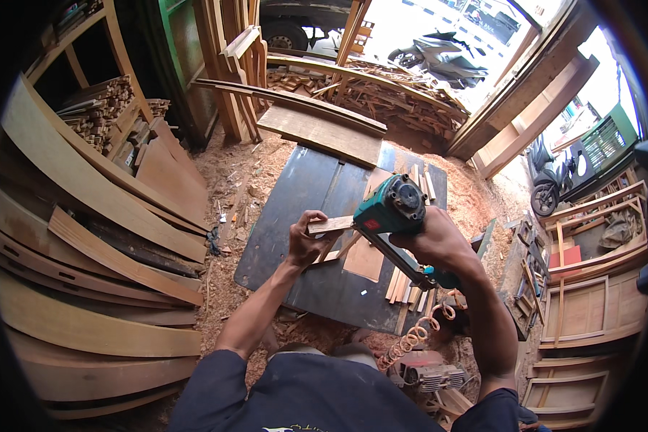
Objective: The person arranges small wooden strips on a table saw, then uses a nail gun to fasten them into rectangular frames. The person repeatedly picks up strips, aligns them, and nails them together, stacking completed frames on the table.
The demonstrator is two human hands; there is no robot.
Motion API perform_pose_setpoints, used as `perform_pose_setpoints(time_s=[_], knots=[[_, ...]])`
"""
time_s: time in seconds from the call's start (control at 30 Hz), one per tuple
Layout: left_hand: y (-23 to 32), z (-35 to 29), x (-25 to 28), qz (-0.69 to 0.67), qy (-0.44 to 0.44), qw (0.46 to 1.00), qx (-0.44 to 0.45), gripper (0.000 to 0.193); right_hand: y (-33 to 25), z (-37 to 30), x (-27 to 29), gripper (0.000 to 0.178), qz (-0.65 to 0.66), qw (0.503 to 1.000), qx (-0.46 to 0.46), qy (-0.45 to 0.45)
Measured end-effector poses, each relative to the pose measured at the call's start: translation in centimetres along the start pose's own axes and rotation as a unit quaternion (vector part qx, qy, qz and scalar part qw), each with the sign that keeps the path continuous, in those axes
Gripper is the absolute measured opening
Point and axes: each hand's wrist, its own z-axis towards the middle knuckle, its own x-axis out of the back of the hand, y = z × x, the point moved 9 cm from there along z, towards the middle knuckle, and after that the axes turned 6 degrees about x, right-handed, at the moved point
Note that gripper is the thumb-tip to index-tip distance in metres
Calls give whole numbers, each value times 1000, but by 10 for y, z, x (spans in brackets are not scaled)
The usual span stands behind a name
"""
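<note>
My right hand point(439, 241) is wrapped round a teal and black pneumatic nail gun point(387, 209), held above the dark worktable point(284, 209). A coiled orange air hose point(417, 333) hangs from the gun's rear end. In my left hand point(306, 241) I grip a short wooden strip point(330, 225) by its left end; its right end meets the gun's nose. Below them, more thin wood pieces point(344, 248) cross over the table, partly hidden by the gun and my left hand. A flat brown board point(363, 261) lies under the gun.
Cut wood strips point(403, 288) lie at the table's near right. A long plank point(324, 133) crosses its far edge. Curved boards point(93, 309) are stacked at left, wooden frames point(583, 309) at right. A compressor point(428, 373) stands by my legs. Shavings point(227, 187) cover the floor.
</note>
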Motion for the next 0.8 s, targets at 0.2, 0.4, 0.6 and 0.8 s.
perform_pose_setpoints(time_s=[0.2, 0.4, 0.6, 0.8], knots=[[1, 0, -2, -6, -17, 1000, -26, 41, -3, 2, 0, 30, 0, 1000, 11, -1], [28, 34, 9, 228, -136, 964, -18, 37, 17, -14, 8, 27, 31, 997, 55, 51], [58, 60, -9, 421, -199, 878, -107, 36, 62, -48, 18, 26, 61, 996, -12, 61], [61, 57, -32, 399, -215, 862, -228, 32, 91, -73, 24, 27, 69, 992, -79, 70]])
